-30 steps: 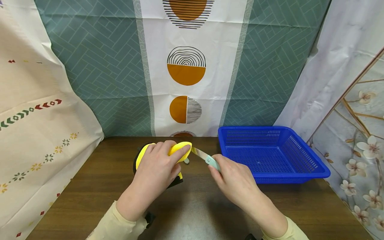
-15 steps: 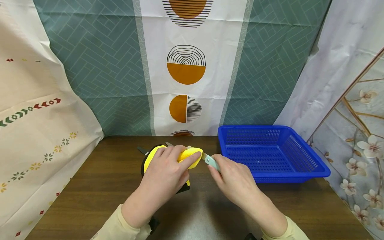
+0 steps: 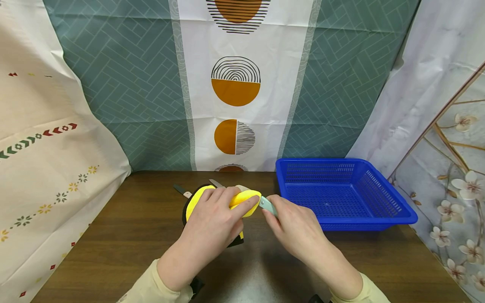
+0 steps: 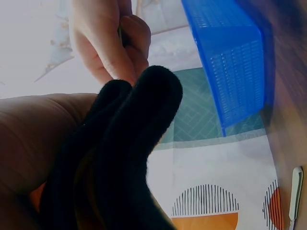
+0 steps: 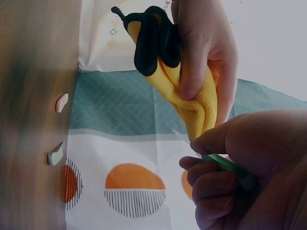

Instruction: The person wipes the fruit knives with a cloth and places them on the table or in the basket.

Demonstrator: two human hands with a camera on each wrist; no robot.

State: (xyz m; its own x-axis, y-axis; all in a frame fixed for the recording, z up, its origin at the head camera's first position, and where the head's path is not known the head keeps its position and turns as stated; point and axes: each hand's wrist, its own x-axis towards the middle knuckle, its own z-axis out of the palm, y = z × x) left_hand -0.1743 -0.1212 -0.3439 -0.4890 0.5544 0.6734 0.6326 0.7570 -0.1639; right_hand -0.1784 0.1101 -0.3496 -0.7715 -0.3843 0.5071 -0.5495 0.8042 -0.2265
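My left hand grips a folded yellow cloth with black edging, pinching it around the blade of a small knife. Only the knife's mint green handle shows; its blade is hidden in the cloth. That handle is held by my right hand, thumb and fingers curled round it. In the right wrist view, the cloth's yellow tip reaches right to the right thumb and the green handle. The black edging hangs close in front of the left wrist view.
Left of the cloth lies a knife with a dark blade and pinkish handle. Another knife's blade sticks out behind the left hand; its pale handle shows in the left wrist view. A blue basket stands at the right on the wooden table.
My left hand has slid the cloth rightward along the blade up to the handle, covering the blade. Two knives behind the cloth have come into view. The right hand has stayed in place.
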